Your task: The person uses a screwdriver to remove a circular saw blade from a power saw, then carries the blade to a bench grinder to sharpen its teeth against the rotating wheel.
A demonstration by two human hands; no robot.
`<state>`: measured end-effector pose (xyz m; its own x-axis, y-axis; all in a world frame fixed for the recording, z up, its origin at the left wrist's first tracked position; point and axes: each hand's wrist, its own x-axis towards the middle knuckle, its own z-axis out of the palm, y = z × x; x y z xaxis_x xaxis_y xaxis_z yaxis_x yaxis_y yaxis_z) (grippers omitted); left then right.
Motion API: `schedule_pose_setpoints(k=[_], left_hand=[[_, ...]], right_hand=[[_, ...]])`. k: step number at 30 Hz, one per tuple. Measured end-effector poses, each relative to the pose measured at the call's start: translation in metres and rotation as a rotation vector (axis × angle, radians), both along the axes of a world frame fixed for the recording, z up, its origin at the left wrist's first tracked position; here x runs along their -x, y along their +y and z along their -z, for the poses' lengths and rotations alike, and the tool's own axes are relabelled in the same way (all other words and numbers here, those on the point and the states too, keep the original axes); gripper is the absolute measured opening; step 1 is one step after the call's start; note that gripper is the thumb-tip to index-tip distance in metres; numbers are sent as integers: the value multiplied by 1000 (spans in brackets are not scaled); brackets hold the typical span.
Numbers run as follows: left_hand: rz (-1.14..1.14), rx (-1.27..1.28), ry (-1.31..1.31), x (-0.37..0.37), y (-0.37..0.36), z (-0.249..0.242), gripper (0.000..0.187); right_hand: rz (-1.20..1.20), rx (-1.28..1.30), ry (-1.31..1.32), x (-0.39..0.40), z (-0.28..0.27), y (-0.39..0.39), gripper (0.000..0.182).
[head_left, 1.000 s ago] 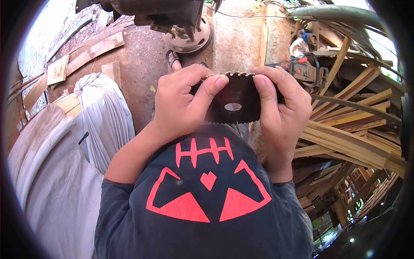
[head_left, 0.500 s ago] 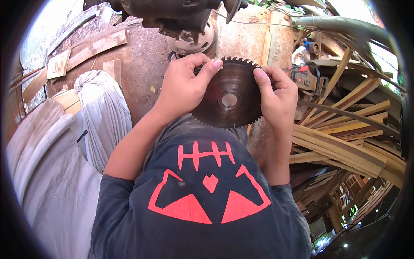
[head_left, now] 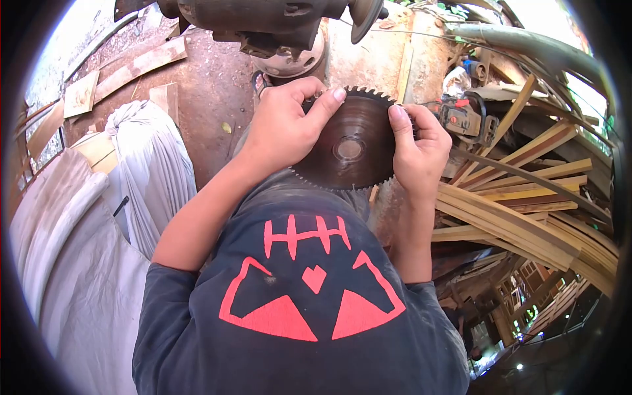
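A dark, round circular saw blade (head_left: 329, 161) with teeth along its rim is held in front of my lap, its face turned up toward me. My left hand (head_left: 288, 124) grips the blade's upper left edge, thumb on the face and fingers curled behind. On the upper right edge, my right hand (head_left: 421, 145) pinches it the same way. Around the blade's centre hole is a paler ring (head_left: 349, 150). Just beyond the blade stands a dark machine (head_left: 263, 23) with a disc wheel (head_left: 364, 20) at its right end.
To the right lie stacked wooden strips (head_left: 520, 224), with a chainsaw (head_left: 466, 118) behind them. A knotted grey cloth (head_left: 148, 155) covers something on the left. Boards (head_left: 141, 69) rest on the dirt ground (head_left: 214, 85). A round metal base (head_left: 293, 62) sits under the machine.
The view has shifted slightly, so the surroundings sit a little further left and the machine shows more fully. Both hands keep hold of the blade, which has barely moved.
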<state>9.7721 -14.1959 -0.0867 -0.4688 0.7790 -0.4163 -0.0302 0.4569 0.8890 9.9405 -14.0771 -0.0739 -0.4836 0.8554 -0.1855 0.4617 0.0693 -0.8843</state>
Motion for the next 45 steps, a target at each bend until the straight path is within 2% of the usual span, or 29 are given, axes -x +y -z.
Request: schedule_pose_setpoints(k=[3,6,15,17,21,24,30,33,36,42,45], left_hand=[[-44,-160,108,-2,0,12,35],[41,-8,53,5,0,3,31],[4,151,105,12,15,18,31],[-106,17,117,7,13,28,33],[-232,-108,214,-2,12,31,58],[-229,-124,318,-2,14,32,75],[-227,-53,277,-4,15,41,90],[-164,68,193,3,22,34,96],[-149,106,194,5,28,40,98],[-116,109,161,11,35,38,85],[-156,-5,243,8,33,49,85]], right_hand=[[17,45,19,1,1,0,18],[6,12,34,2,6,0,18],[77,-56,-112,14,7,2,21],[106,-7,-85,17,8,4,19],[149,92,-1,26,7,8,17],[116,46,-8,22,18,12,19],[147,105,-51,25,16,15,22],[153,87,-63,25,19,18,24],[157,69,-90,29,18,20,25],[132,84,-105,32,21,29,25],[113,92,-103,32,24,32,25]])
